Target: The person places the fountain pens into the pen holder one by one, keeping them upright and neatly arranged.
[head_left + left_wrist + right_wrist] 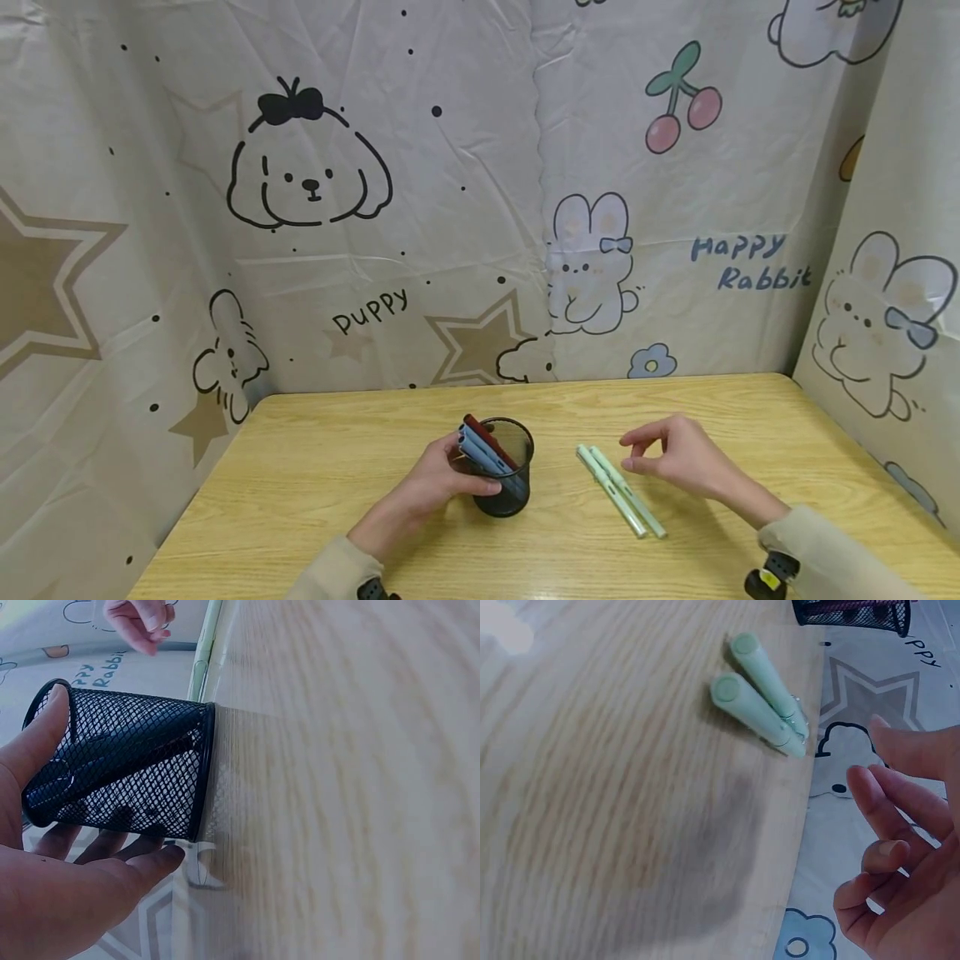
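Note:
A black mesh pen cup (504, 503) stands upright on the table. My left hand (429, 487) grips its side, the thumb near the rim and the fingers round the far side in the left wrist view. Several blue pens (483, 454) and a dark red pen (491, 437) lean inside the cup. To its right, two light green pens (611, 493) lie side by side on the wood. Just right of them hovers my right hand (681, 457), fingers loosely bent, thumb and fingertips apart with nothing between them.
The light wooden table (315, 467) has its far edge against a printed curtain (465, 233), which also hangs along both sides. A dark band with a device (771, 575) sits at the right wrist.

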Demonstrator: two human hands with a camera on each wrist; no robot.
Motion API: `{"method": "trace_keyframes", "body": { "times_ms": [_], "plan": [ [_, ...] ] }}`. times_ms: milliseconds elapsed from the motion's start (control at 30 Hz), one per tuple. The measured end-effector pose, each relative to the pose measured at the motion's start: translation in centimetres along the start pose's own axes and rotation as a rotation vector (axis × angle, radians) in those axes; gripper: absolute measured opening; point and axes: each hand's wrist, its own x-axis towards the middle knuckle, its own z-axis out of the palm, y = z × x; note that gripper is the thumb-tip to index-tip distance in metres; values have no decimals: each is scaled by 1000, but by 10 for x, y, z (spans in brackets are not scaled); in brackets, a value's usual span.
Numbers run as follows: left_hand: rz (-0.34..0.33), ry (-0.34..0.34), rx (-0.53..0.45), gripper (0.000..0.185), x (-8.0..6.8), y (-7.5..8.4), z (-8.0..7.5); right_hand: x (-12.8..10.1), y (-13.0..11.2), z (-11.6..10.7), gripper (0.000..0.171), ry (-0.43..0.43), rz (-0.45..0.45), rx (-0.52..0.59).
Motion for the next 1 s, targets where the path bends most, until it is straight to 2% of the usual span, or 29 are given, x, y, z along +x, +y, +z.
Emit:
{"method": "trace_keyframes", "body": {
  "times_ms": [133,433,733,1000],
  "plan": [
    [-2,-10,2,72,1,0,-1,0,8,3,32,-51,-25,26],
    [-2,-9,4,72,1,0,0,-1,18,11,30,-160,-11,63],
    [-20,-6,-1,74,2,1,-1,-4,21,14,27,-179,-1,75],
    [3,-11,-14,71,2,-1,-1,-4,22,15,27,-197,-2,84]
  ]
}}
